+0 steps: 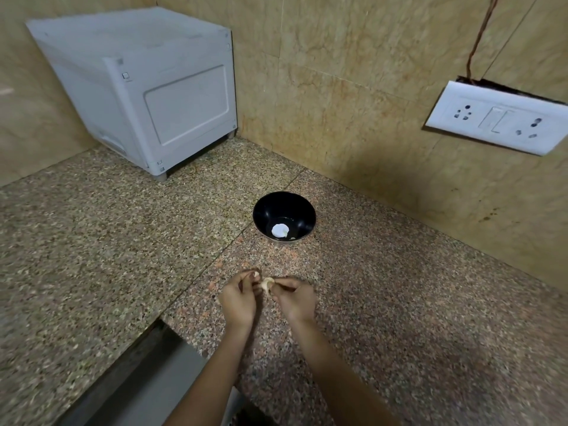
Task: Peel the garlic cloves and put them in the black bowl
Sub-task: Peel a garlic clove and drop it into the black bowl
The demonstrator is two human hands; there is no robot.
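on the near side of the black bowl [302, 210], the left hand [238, 302] and right hand [295, 299] both pinch one garlic clove [266, 284] between their fingertips — i'd say hold one end firm and peel the skin off in strips — not squash it.

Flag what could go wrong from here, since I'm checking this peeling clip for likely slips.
1. The garlic clove is pinched between the left hand and the right hand above the counter, so it may slip out and land there.
2. The black bowl sits apart, beyond both hands, so a careless drop could miss it.
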